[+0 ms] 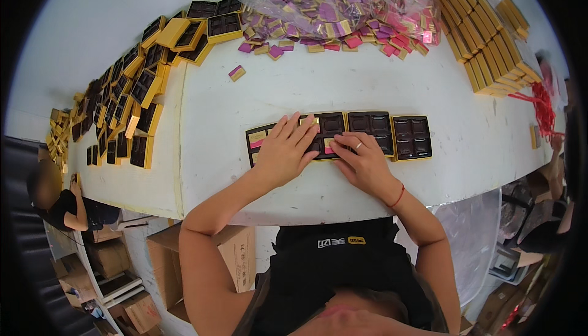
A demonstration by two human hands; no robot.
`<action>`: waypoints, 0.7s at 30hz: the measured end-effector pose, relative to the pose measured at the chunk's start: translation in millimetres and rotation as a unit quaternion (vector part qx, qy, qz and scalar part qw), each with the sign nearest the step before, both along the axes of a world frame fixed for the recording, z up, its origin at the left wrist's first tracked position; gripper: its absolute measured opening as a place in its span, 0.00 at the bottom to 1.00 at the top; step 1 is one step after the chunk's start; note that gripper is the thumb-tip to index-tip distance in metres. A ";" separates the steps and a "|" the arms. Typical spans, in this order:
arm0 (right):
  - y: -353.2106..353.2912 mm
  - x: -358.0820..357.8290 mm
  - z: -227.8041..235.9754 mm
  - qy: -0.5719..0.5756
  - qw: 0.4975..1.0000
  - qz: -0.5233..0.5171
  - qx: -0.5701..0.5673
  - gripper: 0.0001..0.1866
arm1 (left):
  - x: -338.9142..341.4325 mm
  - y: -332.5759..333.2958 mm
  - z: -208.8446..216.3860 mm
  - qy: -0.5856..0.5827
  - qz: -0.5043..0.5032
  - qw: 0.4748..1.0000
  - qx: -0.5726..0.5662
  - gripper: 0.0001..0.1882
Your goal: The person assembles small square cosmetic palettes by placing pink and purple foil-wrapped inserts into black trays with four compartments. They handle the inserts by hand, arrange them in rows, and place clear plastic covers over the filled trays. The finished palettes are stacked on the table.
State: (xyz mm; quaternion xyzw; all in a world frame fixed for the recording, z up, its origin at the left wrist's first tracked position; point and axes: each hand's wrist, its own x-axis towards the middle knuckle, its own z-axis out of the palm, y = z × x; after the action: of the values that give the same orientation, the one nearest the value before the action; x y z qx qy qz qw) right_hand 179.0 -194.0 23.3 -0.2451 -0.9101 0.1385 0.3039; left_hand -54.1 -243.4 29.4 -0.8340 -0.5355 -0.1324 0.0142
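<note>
Head view: the fingertips of the right hand touch a small pink-and-gold piece in the near right well of the second box — whether they pinch it or only press on it, I cannot tell. The piece lies just left of those fingertips, so the right hand is the nearer one; the piece is partly covered, and its own long axis is unclear. The left hand is unclenched, fingers stretched and slightly spread, lying across the leftmost box and onto the second, its fingertips by a gold piece in the far left well. To the right stand the third box and the fourth box, dark wells showing. The four boxes form a row whose long axis runs roughly along the front edge of the tabletop — nearer that edge than the far one. Toward the far edge sit a loose piece and a heap of wrapped pieces with clear plastic; stacked gold boxes fill the far right corner, and open boxes crowd the left side.
</note>
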 end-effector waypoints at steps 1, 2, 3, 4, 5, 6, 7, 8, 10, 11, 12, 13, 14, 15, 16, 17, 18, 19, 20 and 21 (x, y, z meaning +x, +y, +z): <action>0.1 0.0 2.5 -0.006 1.000 -0.001 0.007 0.20 | -0.5 -2.1 -2.2 -0.032 -0.008 0.999 -0.009 0.33; 0.4 -0.2 5.5 -0.016 1.000 0.001 0.002 0.19 | -1.3 -2.5 -3.3 -0.040 -0.014 0.999 -0.014 0.33; 0.4 -1.3 9.3 -0.024 1.000 0.002 -0.003 0.19 | -2.0 -2.9 0.0 -0.046 -0.020 0.999 -0.020 0.34; 0.7 -2.3 13.9 -0.032 0.999 0.002 -0.008 0.18 | -2.8 -3.3 1.5 -0.052 -0.026 0.998 -0.026 0.34; 5.1 -3.0 22.1 -0.079 0.996 0.022 -0.046 0.16 | -4.2 -4.1 -3.2 -0.092 -0.026 0.995 -0.029 0.35; 14.4 -4.3 34.6 -0.126 0.988 0.038 -0.080 0.15 | -7.6 -2.8 -1.2 -0.117 -0.029 0.992 -0.037 0.34; 27.3 -10.7 41.5 -0.168 0.977 0.059 -0.114 0.13 | -14.4 -0.5 2.8 -0.136 -0.027 0.989 -0.043 0.34; 40.9 -25.0 45.2 -0.144 0.984 0.067 -0.082 0.12 | -22.9 1.8 6.9 -0.156 -0.023 0.986 -0.050 0.33; 72.6 -65.9 60.8 -0.095 0.993 0.069 -0.015 0.11 | -58.3 19.4 13.7 -0.185 0.106 0.976 0.052 0.26; 91.6 -89.4 57.5 -0.056 0.995 0.081 -0.006 0.11 | -83.0 34.2 10.8 -0.204 0.161 0.961 0.093 0.24; 112.6 -117.7 45.2 -0.013 0.995 0.095 0.004 0.11 | -108.7 49.6 12.0 -0.168 0.176 0.962 0.121 0.22; 132.3 -149.1 36.1 -0.036 0.996 0.079 0.007 0.13 | -128.0 62.4 5.1 -0.148 0.219 0.955 0.133 0.22; 150.7 -174.5 26.2 -0.060 0.996 0.061 0.011 0.15 | -141.2 73.7 -4.6 -0.154 0.239 0.954 0.093 0.22; 172.0 -191.3 6.5 -0.067 0.997 0.021 0.020 0.16 | -149.9 89.1 -16.7 -0.164 0.253 0.952 0.054 0.23; 190.5 -200.3 -11.4 -0.073 0.997 -0.021 0.029 0.18 | -154.9 104.9 -26.8 -0.172 0.266 0.948 0.014 0.23; 201.0 -205.3 -22.2 -0.111 0.992 -0.052 0.017 0.19 | -160.2 116.6 -35.2 -0.187 0.256 0.948 -0.026 0.26; 200.4 -218.2 -24.0 -0.144 0.987 -0.072 0.003 0.19 | -167.4 114.6 -37.8 -0.185 0.264 0.946 -0.017 0.26; 203.3 -226.9 -24.5 -0.178 0.979 -0.095 -0.011 0.20 | -171.7 115.0 -40.6 -0.183 0.268 0.946 -0.009 0.26; 212.0 -228.3 -23.0 -0.184 0.981 -0.066 -0.015 0.17 | -176.2 118.4 -41.8 -0.182 0.269 0.946 -0.001 0.26; 215.3 -221.7 -25.4 -0.197 0.980 -0.033 -0.026 0.14 | -178.5 116.2 -38.6 -0.210 0.246 0.945 -0.040 0.21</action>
State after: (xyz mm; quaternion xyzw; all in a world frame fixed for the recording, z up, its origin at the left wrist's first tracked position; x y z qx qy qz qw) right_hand -42.7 21.4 -2.1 -0.3048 -0.9398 0.1009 0.1167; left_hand -232.5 -127.2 -9.2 -0.6294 -0.7196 -0.2757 -0.1002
